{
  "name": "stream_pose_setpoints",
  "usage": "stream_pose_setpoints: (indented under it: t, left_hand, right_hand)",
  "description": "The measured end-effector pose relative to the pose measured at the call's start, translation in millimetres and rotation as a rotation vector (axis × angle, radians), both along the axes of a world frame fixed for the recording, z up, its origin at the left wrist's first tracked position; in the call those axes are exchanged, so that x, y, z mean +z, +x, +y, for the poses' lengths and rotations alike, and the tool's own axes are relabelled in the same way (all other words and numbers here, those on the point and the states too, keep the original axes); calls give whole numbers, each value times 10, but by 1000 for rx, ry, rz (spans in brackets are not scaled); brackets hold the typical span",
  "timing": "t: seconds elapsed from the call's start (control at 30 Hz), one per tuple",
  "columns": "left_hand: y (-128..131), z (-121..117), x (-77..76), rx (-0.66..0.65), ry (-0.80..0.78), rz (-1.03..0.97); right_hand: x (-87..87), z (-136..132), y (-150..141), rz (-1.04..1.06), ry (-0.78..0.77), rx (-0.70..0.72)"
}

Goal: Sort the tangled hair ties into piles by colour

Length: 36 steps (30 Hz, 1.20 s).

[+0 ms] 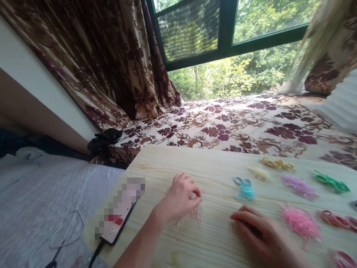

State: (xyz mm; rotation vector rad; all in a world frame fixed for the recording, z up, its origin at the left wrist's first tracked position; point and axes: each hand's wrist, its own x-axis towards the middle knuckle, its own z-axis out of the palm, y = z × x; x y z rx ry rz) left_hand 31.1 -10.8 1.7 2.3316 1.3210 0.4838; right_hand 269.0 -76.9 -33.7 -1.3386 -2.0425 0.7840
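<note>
My left hand [181, 197] is low over the light wooden table [167, 160], thumb and forefinger pinched together. What they pinch, if anything, is too small and blurred to name. Just below the fingers lie a few thin pale-pink strands [198, 217], perhaps small elastic bands. My right hand [259, 230] rests on the tabletop with fingers loosely extended and nothing visible in it. To its right is a heap of bright pink bands [301, 222]. Beyond it sit blue rings [243, 181] touching a small turquoise clump [245, 192].
More groups lie at the right: yellow rings [277, 163], a cream clump [260, 172], a lilac clump [299, 186], green loops [331, 182] and red rings [338, 220]. A phone [119, 219] with a cable is at the table's left edge. Floral cloth [212, 128] covers the window ledge behind.
</note>
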Motion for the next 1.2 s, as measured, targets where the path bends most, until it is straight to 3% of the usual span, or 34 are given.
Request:
stream_pose_setpoints:
  t: [0.13,0.57,0.8,1.03,1.2]
  left_hand:
    - [53,-99,12,-84,-35,60]
    - [84,-159,-17,-55,21,203]
    - [129,-144,16,-2,-28,-43]
    - [259,-238,56,41,-257,-298]
    - [326,-294,64,35,-385,-392]
  right_hand:
    - [-11,-8,-3,-17,-11,7]
    - [-7,-3,-8,-7,32,3]
    - [-14,-19,-22,59,43,-16]
    - [-9,-59,-112,250,128,-184]
    - [-31,-87,-196,385,146,-181]
